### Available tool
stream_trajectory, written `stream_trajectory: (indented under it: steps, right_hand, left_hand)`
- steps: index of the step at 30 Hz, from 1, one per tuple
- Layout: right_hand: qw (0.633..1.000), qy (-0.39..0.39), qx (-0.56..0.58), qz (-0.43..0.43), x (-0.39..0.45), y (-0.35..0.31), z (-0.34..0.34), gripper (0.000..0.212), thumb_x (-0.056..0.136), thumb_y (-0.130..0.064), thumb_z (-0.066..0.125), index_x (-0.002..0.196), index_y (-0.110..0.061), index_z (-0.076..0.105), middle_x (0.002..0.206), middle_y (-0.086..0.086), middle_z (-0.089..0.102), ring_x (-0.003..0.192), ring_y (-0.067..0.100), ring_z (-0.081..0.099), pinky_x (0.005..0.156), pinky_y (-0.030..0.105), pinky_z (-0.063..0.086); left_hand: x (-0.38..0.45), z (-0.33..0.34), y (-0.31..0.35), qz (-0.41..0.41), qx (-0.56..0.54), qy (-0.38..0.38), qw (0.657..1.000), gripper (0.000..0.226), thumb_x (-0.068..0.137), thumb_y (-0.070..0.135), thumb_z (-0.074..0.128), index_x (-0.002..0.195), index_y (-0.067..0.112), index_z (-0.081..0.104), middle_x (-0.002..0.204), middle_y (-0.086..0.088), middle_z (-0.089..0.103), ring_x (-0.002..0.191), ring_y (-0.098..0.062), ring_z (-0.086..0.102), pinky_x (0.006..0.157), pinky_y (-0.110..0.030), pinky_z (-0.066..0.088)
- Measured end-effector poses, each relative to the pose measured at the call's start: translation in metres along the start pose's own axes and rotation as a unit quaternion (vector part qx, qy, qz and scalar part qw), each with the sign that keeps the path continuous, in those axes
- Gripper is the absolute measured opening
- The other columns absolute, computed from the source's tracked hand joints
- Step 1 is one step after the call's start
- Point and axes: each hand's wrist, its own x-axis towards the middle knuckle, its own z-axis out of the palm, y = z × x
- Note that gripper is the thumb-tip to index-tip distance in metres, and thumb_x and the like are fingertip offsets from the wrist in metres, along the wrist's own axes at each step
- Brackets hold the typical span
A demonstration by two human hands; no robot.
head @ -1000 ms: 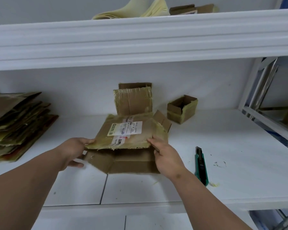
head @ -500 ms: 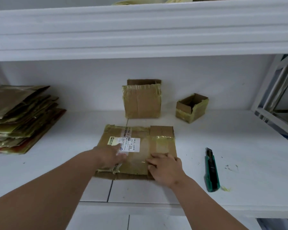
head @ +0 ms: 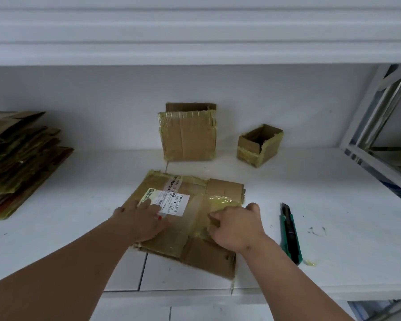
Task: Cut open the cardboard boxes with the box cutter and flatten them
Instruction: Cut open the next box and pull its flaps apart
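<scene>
A white shelf (head: 310,181) carried everything, with another shelf board close overhead. A flattened cardboard box (head: 185,218), taped in yellow and bearing a white shipping label (head: 169,201), lay near the shelf's front edge at its middle, one corner reaching just past that edge. The left hand (head: 141,220) pressed flat on it, fingers straight over the label, its grip holding nothing. The right hand (head: 235,224) rested on the box's right part, fingers curled down against the tape; whether its grip pinched the tape could not be told. A green box cutter (head: 291,235) lay just right of the box, apart from it, pointing toward the back wall. Bare shelf stretched from there to the right edge. At the back wall stood a taped box (head: 188,135) upright and, to its right, a small open box (head: 259,145). A stack of flattened cardboard (head: 19,158) sat at the left edge, well apart from the hands.
</scene>
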Motion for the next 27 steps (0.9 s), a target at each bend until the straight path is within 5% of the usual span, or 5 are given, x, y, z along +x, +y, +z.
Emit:
stream_trajectory:
  steps: [5,10,19,23,27]
  right_hand:
    - [0.993,0.11,0.031,0.029,0.005,0.008,0.009,0.036,0.094,-0.031,0.04,0.12,-0.033,0.064,0.122,-0.008,0.065,0.121,0.017,0.052,0.104,0.035,0.024]
    - [0.999,0.023,0.04,0.023,0.007,0.025,0.027,0.053,0.098,-0.046,0.032,0.15,-0.035,0.033,0.163,-0.009,0.02,0.151,0.016,0.01,0.121,0.047,-0.001]
    - [0.998,0.053,-0.015,0.039,-0.007,0.02,0.012,0.054,0.079,-0.07,0.04,0.118,-0.038,0.058,0.115,-0.008,0.055,0.112,0.018,0.052,0.085,0.039,0.02]
    - [0.999,0.028,-0.019,-0.014,-0.007,0.013,0.012,0.041,0.084,-0.062,0.045,0.092,-0.027,0.065,0.097,-0.005,0.065,0.096,0.019,0.06,0.083,0.036,0.026]
    - [0.997,0.038,-0.02,-0.059,-0.012,0.01,0.014,0.032,0.086,-0.052,0.048,0.089,-0.027,0.068,0.097,-0.006,0.06,0.099,0.017,0.051,0.09,0.037,0.023]
  left_hand:
    - [0.004,0.009,0.014,-0.004,0.019,0.016,1.0,0.102,0.072,0.093,0.023,0.154,0.035,0.007,0.164,0.003,0.005,0.148,-0.03,0.011,0.114,-0.055,0.018]
    - [0.012,0.015,0.01,0.02,0.022,0.014,0.999,0.101,0.076,0.09,0.025,0.156,0.031,0.002,0.164,0.005,0.0,0.149,-0.029,0.01,0.116,-0.054,0.017]
    - [0.014,-0.001,0.023,0.085,0.059,0.105,0.989,0.063,0.096,0.052,0.04,0.153,0.042,0.013,0.161,0.002,0.014,0.146,-0.028,0.014,0.114,-0.05,0.018]
    - [0.016,0.002,0.032,0.095,0.032,0.101,0.99,0.057,0.096,0.035,0.047,0.148,0.045,0.024,0.152,0.001,0.029,0.136,-0.026,0.031,0.109,-0.045,0.034]
    - [0.02,0.009,0.032,0.105,-0.031,0.059,0.992,0.051,0.102,0.042,0.033,0.151,0.039,0.02,0.161,0.004,0.014,0.144,-0.025,0.023,0.113,-0.05,0.032]
